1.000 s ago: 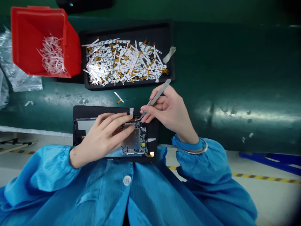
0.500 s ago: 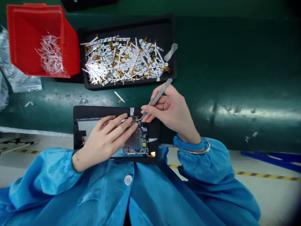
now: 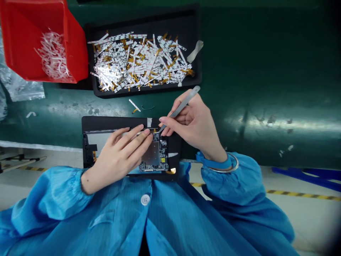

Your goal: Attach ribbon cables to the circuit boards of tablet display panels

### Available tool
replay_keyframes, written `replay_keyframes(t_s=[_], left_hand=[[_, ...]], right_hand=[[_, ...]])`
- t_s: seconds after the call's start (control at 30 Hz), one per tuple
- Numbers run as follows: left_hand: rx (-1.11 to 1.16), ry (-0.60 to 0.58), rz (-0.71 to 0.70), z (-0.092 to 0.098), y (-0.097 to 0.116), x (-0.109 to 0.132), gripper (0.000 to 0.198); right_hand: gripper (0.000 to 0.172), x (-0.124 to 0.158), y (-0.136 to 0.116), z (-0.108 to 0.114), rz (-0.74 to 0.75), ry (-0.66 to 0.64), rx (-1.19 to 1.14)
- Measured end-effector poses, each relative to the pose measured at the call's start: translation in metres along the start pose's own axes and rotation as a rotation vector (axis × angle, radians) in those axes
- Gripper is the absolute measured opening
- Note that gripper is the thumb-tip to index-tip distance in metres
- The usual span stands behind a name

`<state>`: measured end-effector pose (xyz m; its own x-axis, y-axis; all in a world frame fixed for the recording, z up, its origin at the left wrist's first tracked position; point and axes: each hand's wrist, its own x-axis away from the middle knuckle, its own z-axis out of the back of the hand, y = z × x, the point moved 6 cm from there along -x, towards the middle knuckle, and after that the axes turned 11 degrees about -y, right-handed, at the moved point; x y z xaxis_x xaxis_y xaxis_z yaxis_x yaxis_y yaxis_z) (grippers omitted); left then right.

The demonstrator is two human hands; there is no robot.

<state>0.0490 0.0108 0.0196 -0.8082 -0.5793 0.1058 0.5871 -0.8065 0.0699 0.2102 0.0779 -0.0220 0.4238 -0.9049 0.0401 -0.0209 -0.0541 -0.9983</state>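
My right hand (image 3: 191, 124) is shut on a pair of steel tweezers (image 3: 183, 105), whose tips reach the top edge of a tablet's circuit board (image 3: 153, 156). The tablet lies face down on a black mat (image 3: 112, 122). My left hand (image 3: 119, 153) is spread over the tablet, holding nothing, with its fingertips near the tweezer tips. Those fingers hide the upper left of the board. Whatever the tips touch is too small to tell.
A black tray (image 3: 144, 64) holds several flex strips with amber tails. A red bin (image 3: 32, 39) holds white peeled strips, and a plastic bag (image 3: 16, 85) lies at the left. One loose strip (image 3: 134, 105) lies on the green bench (image 3: 266, 71).
My left fingers have shifted slightly on the tablet, and the tweezers stay at the board's top edge. The whole scene sits a little higher in the view.
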Motion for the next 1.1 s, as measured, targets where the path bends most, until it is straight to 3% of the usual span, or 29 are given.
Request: replay_keyframes(t_s=[0.27, 0.43, 0.57, 0.67, 0.77, 0.83, 0.93, 1.1], left_hand=[[-0.020, -0.023, 0.001, -0.001, -0.001, 0.002, 0.040], [-0.198, -0.062, -0.056, 0.002, 0.006, -0.001, 0.039], [-0.301, -0.077, -0.132, 0.011, 0.006, -0.003, 0.038], [-0.249, -0.101, -0.152, 0.018, 0.004, -0.003, 0.039], [-0.128, -0.041, -0.117, 0.023, 0.007, -0.004, 0.028], [-0.003, -0.006, -0.129, 0.020, 0.014, -0.007, 0.023], [0.156, -0.060, -0.188, 0.005, 0.026, -0.017, 0.032], [0.399, -0.141, -0.207, -0.008, 0.023, -0.029, 0.018]], right_hand=[[0.032, 0.002, 0.001, 0.001, 0.091, 0.017, 0.090], [0.035, 0.001, 0.003, -0.001, 0.057, 0.023, 0.052], [0.033, 0.003, -0.007, -0.001, 0.067, 0.102, 0.040], [0.028, 0.026, -0.025, 0.008, 0.134, 0.260, 0.018], [0.032, 0.070, -0.035, 0.013, 0.103, 0.348, 0.013], [0.029, 0.100, -0.032, 0.003, -0.004, 0.284, 0.074], [0.014, 0.135, -0.020, -0.022, -0.206, 0.180, 0.325], [0.004, 0.160, -0.008, -0.055, -0.259, 0.264, 0.546]])
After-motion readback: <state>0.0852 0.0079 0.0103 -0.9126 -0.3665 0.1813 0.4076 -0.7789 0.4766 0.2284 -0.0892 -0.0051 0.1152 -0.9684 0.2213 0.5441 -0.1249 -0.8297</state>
